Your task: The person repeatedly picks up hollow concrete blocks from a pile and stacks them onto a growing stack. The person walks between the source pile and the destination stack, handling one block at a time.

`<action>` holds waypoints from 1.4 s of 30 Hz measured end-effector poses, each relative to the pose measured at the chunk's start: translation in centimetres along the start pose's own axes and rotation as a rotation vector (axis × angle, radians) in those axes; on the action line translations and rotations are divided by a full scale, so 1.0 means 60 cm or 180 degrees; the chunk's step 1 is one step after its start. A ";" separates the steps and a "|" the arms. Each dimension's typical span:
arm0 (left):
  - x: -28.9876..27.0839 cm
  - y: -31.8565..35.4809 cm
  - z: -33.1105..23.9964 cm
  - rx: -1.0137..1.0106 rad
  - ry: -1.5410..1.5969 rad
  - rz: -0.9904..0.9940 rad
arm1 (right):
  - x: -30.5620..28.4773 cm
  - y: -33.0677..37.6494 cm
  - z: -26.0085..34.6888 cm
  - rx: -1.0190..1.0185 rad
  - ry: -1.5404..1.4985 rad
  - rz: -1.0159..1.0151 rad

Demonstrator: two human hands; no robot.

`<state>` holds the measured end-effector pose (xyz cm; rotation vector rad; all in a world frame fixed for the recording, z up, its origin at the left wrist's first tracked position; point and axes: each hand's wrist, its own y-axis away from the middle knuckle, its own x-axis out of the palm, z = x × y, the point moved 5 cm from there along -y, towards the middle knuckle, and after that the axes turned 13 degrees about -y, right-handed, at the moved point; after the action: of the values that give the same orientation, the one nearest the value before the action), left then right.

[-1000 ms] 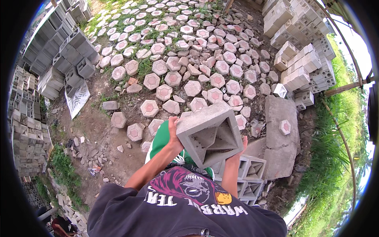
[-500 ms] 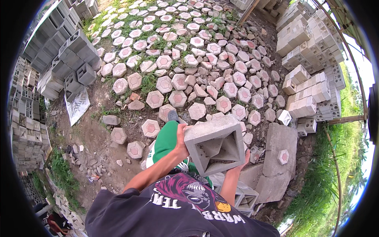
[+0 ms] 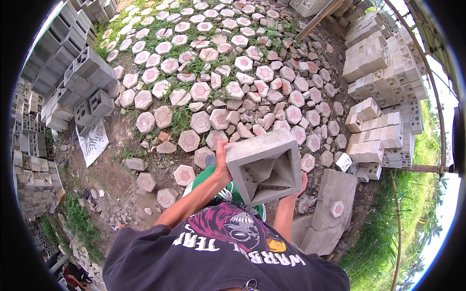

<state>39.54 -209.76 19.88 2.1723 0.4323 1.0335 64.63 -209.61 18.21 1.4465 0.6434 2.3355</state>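
I carry a grey square concrete vent block [image 3: 264, 166] with a stepped hollow facing me, held at waist height. My left hand [image 3: 222, 162] grips its left edge, thumb over the top. My right hand [image 3: 300, 186] supports its lower right side, fingers partly hidden behind the block. Beneath it show my green shorts [image 3: 213, 182] and dark printed shirt [image 3: 228, 247].
Hexagonal paving stones [image 3: 213, 92] lie scattered over dirt and grass ahead. Stacks of grey blocks [image 3: 77, 80] stand at left, pale block stacks [image 3: 376, 82] at right. A flat concrete slab [image 3: 330, 208] lies at my right, with tall grass [image 3: 388, 228] beyond it.
I have walked forward with the block. The vent blocks by my right leg have dropped out of view, and the paving stones have drawn closer.
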 end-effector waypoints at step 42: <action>0.558 -1.066 -0.822 0.0224 0.0343 -0.0022 | 0.875 -1.257 0.069 0.0802 0.0043 -0.0018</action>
<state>21.85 -124.23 15.57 2.1818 0.5330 1.1511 47.84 -119.19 19.57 1.5295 0.9738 2.3279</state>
